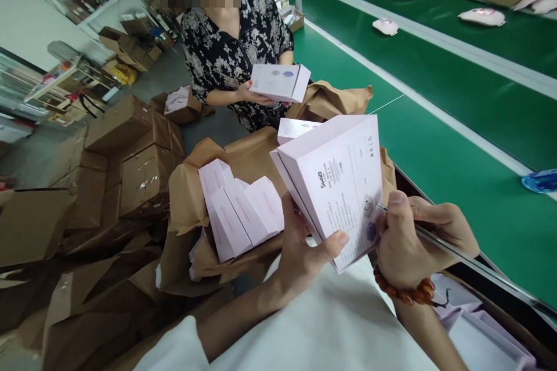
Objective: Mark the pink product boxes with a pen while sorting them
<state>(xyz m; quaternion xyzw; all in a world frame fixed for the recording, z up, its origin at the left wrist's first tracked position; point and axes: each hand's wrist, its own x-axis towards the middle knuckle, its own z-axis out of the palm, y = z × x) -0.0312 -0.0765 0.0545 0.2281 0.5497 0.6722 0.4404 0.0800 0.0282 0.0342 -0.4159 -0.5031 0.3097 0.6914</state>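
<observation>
Left grip point(304, 258) is closed on the lower left edge of a box point(335, 197), thumb laid flat on the printed face, other fingers behind and partly hidden. Right grip point(418, 243), with a bead bracelet point(404, 294) at the wrist, is pinched around a slim metal tool point(448, 247); its tip stands at the right side of the printed face, contact not certain. The box is held tilted in front of the white shirt point(343, 313), between the carton point(172, 272) and the desk point(435, 110). Handling, as judged: light to moderate weight, contents unknown; stiff card walls; smooth face, liable to slide; corners and print likely to dent or scratch. Take hold at opposite side edges, fingers spread, pressure off the middle of the panel. Surface: the desk is green, flat and marked with white lines, and carries pale rounded pieces point(482, 17) well apart from the box. Room: the carton, lined with brown paper point(186, 194), contains similar boxes point(243, 214); a co-worker point(237, 49) stands beyond it, holding another box point(278, 82) in both hands. Stacked cartons point(145, 179) occupy the floor at left.
</observation>
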